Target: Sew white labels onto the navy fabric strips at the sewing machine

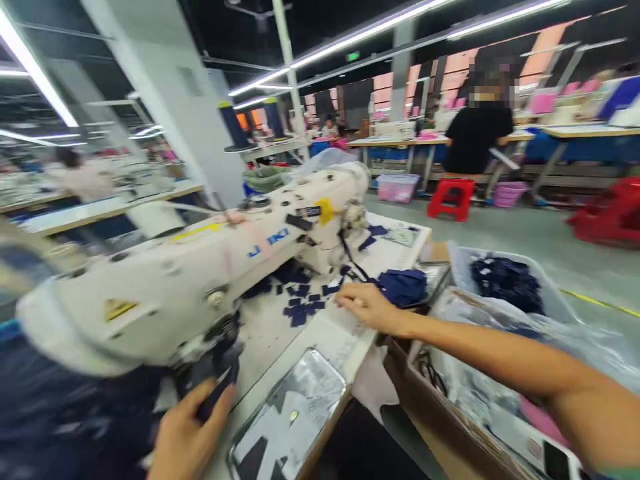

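My left hand (193, 430) is at the needle end of a white sewing machine (165, 280). Between its thumb and fingers is a piece of dark navy fabric (215, 399). Further right, my right hand (369, 307) is closed in a pinch over the table's front edge; anything in its fingertips is too small to make out. Small navy fabric pieces (303, 308) lie scattered on the white tabletop (265, 343) under the machine's arm. Just beyond my right hand sits a bunched navy cloth (404, 287).
A shiny metal tray (327, 387) with pale and dark scraps lies at the near table edge. Dark cloth (65, 413) is heaped at left. To the right stand a cardboard box (415, 387) and a bin (555, 287) of navy pieces. A person (477, 137) is further back.
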### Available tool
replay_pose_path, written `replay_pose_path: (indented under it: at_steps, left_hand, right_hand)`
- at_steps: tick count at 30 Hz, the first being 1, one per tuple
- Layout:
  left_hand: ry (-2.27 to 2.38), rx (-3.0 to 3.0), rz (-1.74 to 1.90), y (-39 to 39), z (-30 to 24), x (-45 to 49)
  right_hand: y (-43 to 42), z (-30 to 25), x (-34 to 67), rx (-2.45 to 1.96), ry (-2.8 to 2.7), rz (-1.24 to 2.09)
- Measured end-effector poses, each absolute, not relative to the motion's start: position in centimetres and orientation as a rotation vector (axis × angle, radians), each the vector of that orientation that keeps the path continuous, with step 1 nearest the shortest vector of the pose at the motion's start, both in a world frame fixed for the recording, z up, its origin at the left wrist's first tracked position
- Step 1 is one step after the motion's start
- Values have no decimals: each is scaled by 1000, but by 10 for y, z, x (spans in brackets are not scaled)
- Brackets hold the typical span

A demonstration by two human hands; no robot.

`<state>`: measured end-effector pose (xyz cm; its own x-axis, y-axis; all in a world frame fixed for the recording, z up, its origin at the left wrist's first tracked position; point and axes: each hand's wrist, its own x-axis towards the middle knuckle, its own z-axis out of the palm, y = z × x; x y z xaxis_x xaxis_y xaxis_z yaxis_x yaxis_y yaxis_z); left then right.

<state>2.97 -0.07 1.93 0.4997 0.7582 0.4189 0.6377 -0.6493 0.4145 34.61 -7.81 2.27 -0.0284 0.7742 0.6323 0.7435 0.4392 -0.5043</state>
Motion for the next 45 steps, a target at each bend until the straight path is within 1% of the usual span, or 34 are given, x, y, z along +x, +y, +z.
replay_pose_path:
  at_steps: [2,3,5,9,11,13,19,22,24,27,29,31,37,45]
  left_hand:
    - [1206,2616,875,-8,25,32]
    - [1183,2682,937,-10,27,36]
    - [1115,2871,943,-9,27,45]
    - [1060,3142,624,-10,22,47]
    - [1096,3141,496,-13,20,40]
    - [1138,3103,448,-18,20,31]
    - [1018,3032,489,-34,17,11]
    - [1034,3005,457,-35,14,12]
    - [1040,3000,435,-34,13,14]
    - [1055,3000,396,-33,13,16]
    - [1051,3008,395,-34,12,15]
    - [1037,3027,404,-35,9,13]
    - [1035,3080,400,-35,2,11]
    - [1011,3162,377,-38,2,10]
  right_hand:
    - [-74,24,350,-1309,-1815,52]
    - [-71,24,349,-1314,-1865,49]
    - [-67,25,342,-1313,-2012,-10]
    - [-52,27,319,-1296,-2367,-303]
    - [-42,26,308,-1288,-2485,-451]
    - [-31,22,299,-1278,-2565,-556]
    - [-15,5,285,-1259,-2615,-681]
    - [-11,5,270,-1287,-2531,-604]
    - [-7,8,254,-1277,-2498,-383]
    - [0,9,229,-1235,-2491,57]
    - [6,8,218,-1223,-2484,213]
    - [8,5,213,-1232,-2468,205]
    - [3,-1,218,-1148,-2497,-14]
    - [19,-14,200,-1046,-2496,-113]
